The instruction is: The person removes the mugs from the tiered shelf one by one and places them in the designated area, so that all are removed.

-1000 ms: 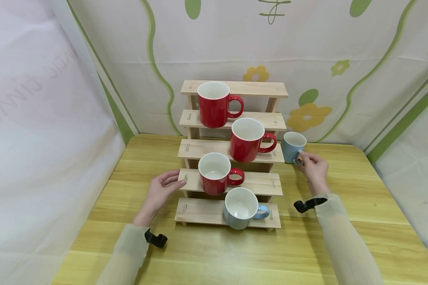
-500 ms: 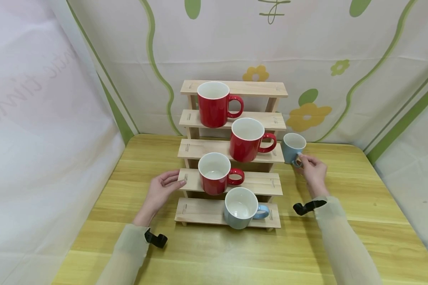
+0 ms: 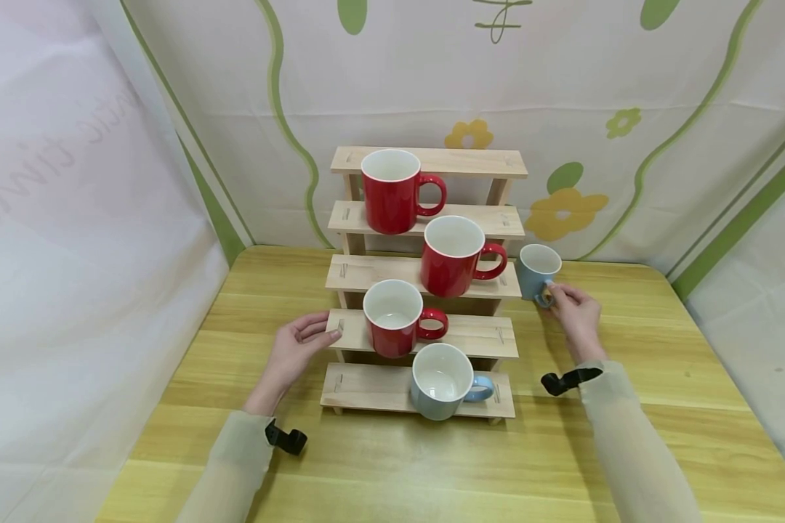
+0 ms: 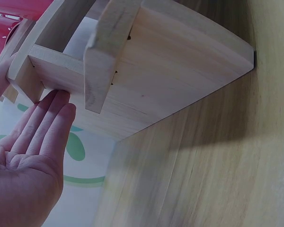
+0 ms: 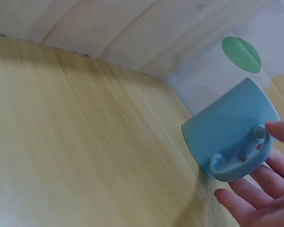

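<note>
Rack (image 3: 366,386): wooden, five tiers, standing on the worktop (image 3: 392,476).
Cup (image 3: 532,280): light blue; right of the rack, near its side; whether its base rests on the worktop cannot be told.
Right hand (image 3: 577,316): right of the rack, beyond the cup; pinches the cup's handle (image 5: 241,171).
Left hand (image 3: 294,352): at the left end of the rack's second tier from the bottom, thumb above, fingers below, holding it; well apart from the cup, rack between.
Mugs on rack: upper red mug (image 3: 391,203), middle red mug (image 3: 446,269), lower red mug (image 3: 392,338), grey-blue mug (image 3: 435,403) on the bottom tier.
Step in hand: apparently handling the cup by its handle, with the rack steadied.
Next move: any lift or shift would likely call for a firm handle grip, the cup level and clear of the rack's right side.
</note>
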### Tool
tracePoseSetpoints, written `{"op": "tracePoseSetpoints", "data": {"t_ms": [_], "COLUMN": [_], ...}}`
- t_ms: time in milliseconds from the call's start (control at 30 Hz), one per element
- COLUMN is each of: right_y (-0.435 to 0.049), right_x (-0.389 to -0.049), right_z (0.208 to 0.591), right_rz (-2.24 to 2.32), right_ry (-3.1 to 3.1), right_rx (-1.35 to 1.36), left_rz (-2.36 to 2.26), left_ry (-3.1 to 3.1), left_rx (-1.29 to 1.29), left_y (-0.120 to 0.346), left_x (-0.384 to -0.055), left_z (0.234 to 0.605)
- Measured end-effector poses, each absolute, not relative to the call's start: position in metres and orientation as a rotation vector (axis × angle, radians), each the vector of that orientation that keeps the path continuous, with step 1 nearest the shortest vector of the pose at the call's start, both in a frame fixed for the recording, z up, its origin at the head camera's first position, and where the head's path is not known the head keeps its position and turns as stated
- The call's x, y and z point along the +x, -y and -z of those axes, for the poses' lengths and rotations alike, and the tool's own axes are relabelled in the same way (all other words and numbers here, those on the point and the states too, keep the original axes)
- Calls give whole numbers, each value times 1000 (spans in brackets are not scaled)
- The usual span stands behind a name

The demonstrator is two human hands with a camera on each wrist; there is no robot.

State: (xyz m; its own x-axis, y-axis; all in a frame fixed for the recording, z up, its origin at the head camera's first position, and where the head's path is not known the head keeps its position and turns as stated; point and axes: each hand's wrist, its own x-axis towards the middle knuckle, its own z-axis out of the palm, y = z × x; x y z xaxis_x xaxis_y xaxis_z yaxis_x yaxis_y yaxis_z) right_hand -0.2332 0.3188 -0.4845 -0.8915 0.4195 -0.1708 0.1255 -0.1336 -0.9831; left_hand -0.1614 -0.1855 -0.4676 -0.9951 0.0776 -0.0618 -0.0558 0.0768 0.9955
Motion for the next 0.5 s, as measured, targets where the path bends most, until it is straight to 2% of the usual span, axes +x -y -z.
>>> {"op": "tracePoseSetpoints", "data": {"t_ms": [233,500], "right_y": [-329,-333], "right_x": [-233,-238], "right_z": [467,419], "right_rz": [-2086,-1935], "right_ry": [1925,1961], "right_rx": [-569,-467], "left_rz": [-2074,-2074], "left_ry": [-2233,-2228], "left_rx": [12,8], "left_y": [185,185], "left_x": [-162,-162], "left_z": [467,468]}}
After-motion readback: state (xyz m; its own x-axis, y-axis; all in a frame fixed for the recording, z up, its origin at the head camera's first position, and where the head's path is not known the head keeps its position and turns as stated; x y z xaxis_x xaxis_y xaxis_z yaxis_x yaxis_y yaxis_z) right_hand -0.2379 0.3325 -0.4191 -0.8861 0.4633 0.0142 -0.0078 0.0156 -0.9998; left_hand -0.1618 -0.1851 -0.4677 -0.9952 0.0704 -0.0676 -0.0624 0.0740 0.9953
